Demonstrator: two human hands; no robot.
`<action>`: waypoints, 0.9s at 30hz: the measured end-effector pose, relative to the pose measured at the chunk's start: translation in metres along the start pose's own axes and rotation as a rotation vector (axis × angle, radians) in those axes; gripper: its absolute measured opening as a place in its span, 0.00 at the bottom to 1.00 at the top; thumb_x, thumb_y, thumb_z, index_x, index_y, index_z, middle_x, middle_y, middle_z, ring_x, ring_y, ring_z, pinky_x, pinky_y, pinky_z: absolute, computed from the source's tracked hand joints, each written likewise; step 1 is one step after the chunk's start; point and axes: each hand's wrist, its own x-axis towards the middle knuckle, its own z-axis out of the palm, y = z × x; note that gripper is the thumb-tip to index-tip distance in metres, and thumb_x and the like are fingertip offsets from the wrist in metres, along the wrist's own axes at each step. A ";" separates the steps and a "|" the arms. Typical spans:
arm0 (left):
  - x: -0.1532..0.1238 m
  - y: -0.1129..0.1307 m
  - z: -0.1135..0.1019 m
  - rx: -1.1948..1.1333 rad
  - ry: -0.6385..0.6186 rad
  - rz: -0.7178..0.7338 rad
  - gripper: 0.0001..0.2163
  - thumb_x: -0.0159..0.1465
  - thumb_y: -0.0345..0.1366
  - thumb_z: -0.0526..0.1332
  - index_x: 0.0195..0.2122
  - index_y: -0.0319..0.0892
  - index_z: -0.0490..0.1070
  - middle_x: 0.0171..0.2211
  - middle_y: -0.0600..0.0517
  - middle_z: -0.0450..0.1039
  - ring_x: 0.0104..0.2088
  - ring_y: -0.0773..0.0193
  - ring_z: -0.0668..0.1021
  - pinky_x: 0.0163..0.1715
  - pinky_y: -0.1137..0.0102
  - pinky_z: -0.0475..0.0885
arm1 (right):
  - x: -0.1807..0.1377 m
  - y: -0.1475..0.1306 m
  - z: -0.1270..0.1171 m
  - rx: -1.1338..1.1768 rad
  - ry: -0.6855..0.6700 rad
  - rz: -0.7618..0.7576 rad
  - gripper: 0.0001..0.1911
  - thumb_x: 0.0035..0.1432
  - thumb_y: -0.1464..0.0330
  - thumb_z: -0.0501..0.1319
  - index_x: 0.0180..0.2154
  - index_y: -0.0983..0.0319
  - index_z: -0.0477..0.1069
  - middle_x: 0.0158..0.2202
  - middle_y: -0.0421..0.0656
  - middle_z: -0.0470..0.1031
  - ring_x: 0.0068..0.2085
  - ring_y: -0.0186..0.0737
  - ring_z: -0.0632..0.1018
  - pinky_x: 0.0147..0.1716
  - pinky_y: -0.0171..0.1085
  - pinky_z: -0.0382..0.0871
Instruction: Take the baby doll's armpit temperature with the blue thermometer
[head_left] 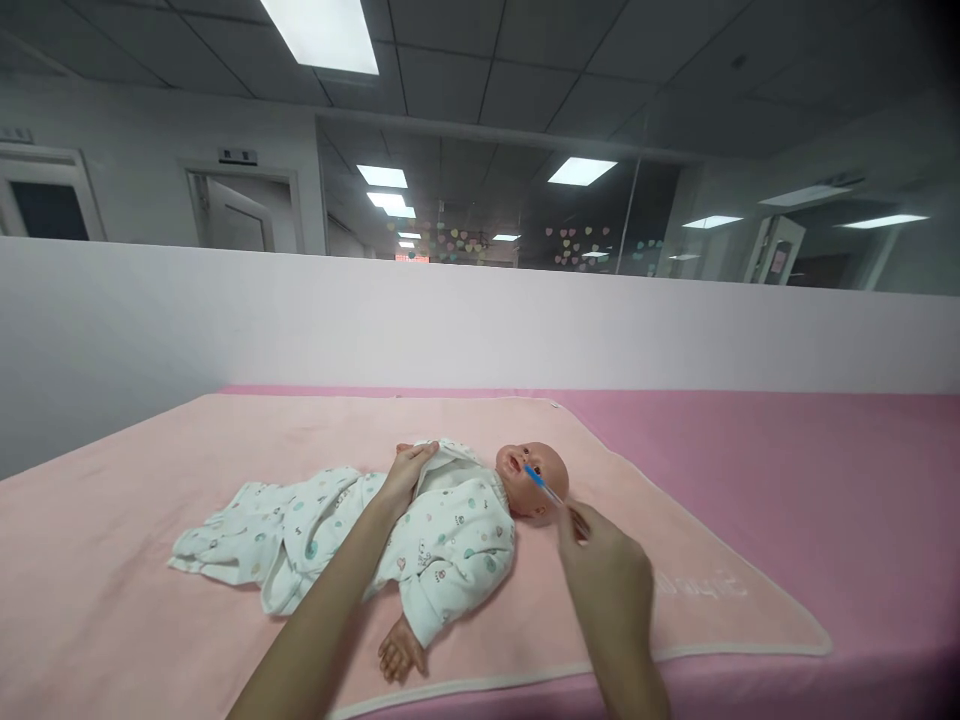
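A baby doll (pixel 544 470) lies on its back, head to the right, dressed in a white patterned outfit (pixel 457 525). My left hand (pixel 409 475) is at the chest, fingers closed on the edge of the outfit's front flap, which is lifted. My right hand (pixel 604 560) is closed round a thin stick with a blue end (pixel 534 476), possibly a thermometer. The blue end appears in front of the doll's face; I cannot tell whether they touch. My fingers hide the stick's near end. One doll hand (pixel 403 650) sticks out of the near sleeve.
A peach blanket (pixel 112 520) with a pale border lies under the doll, over a pink surface (pixel 825 500). Behind stands a low white partition (pixel 480 330). Beyond it are windows with heart stickers, doors and ceiling lights.
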 end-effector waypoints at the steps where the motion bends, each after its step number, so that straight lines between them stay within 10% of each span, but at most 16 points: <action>1: 0.000 0.000 0.000 -0.041 -0.003 -0.004 0.17 0.48 0.46 0.64 0.28 0.35 0.71 0.25 0.50 0.72 0.29 0.65 0.74 0.31 0.71 0.68 | 0.007 -0.016 0.005 0.019 -0.002 -0.057 0.16 0.56 0.66 0.49 0.22 0.59 0.70 0.20 0.44 0.72 0.20 0.36 0.70 0.18 0.32 0.54; 7: 0.000 -0.002 0.001 -0.132 -0.015 0.035 0.16 0.47 0.46 0.65 0.26 0.37 0.69 0.22 0.53 0.71 0.26 0.66 0.74 0.31 0.71 0.67 | 0.047 -0.098 0.081 -0.069 -0.409 -0.331 0.14 0.54 0.79 0.49 0.27 0.65 0.72 0.29 0.50 0.75 0.30 0.40 0.75 0.25 0.32 0.61; 13: 0.009 -0.011 0.000 -0.003 -0.014 0.097 0.16 0.48 0.47 0.63 0.23 0.36 0.68 0.22 0.51 0.71 0.27 0.66 0.73 0.30 0.73 0.66 | 0.059 -0.108 0.130 -0.051 -0.481 -0.286 0.13 0.56 0.76 0.49 0.33 0.68 0.71 0.34 0.54 0.73 0.36 0.41 0.76 0.31 0.34 0.64; 19: 0.030 -0.011 -0.002 0.531 0.096 0.013 0.17 0.58 0.40 0.52 0.43 0.34 0.65 0.31 0.45 0.72 0.32 0.62 0.75 0.32 0.69 0.67 | 0.054 -0.096 0.142 -0.027 -0.478 -0.273 0.14 0.57 0.74 0.47 0.37 0.68 0.70 0.38 0.54 0.72 0.39 0.44 0.74 0.33 0.36 0.64; 23: 0.052 -0.013 -0.010 0.987 0.152 0.289 0.28 0.51 0.28 0.58 0.55 0.44 0.55 0.52 0.44 0.61 0.51 0.56 0.65 0.47 0.64 0.59 | 0.055 -0.096 0.145 -0.010 -0.469 -0.289 0.14 0.56 0.73 0.47 0.37 0.66 0.70 0.39 0.53 0.72 0.38 0.42 0.75 0.32 0.34 0.63; 27: 0.069 -0.019 -0.016 1.555 0.026 0.452 0.19 0.52 0.26 0.56 0.46 0.43 0.66 0.46 0.43 0.66 0.49 0.52 0.64 0.47 0.60 0.56 | 0.055 -0.097 0.149 -0.005 -0.444 -0.280 0.14 0.55 0.74 0.47 0.35 0.66 0.71 0.37 0.52 0.73 0.38 0.43 0.75 0.32 0.35 0.63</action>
